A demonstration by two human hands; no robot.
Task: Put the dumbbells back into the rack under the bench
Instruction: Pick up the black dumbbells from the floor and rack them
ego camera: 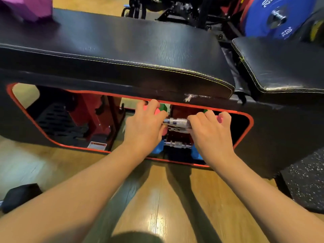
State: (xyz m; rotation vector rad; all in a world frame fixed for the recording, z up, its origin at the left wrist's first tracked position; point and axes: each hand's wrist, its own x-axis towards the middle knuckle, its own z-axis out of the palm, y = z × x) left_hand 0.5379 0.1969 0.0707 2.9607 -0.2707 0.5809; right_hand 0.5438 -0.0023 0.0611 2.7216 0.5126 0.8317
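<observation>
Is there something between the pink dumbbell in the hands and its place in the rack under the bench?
Nothing visible blocks it. Both hands, left and right, hold the pink dumbbell by its ends inside the bench opening. The blue dumbbell lies lower; green ends sit behind. The rack slot itself is hidden.

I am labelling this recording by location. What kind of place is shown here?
Most likely a gym. A padded black bench has a rack opening under it where both hands place a pink dumbbell, a blue dumbbell sits below it, and a blue weight plate marked 20 stands behind.
</observation>
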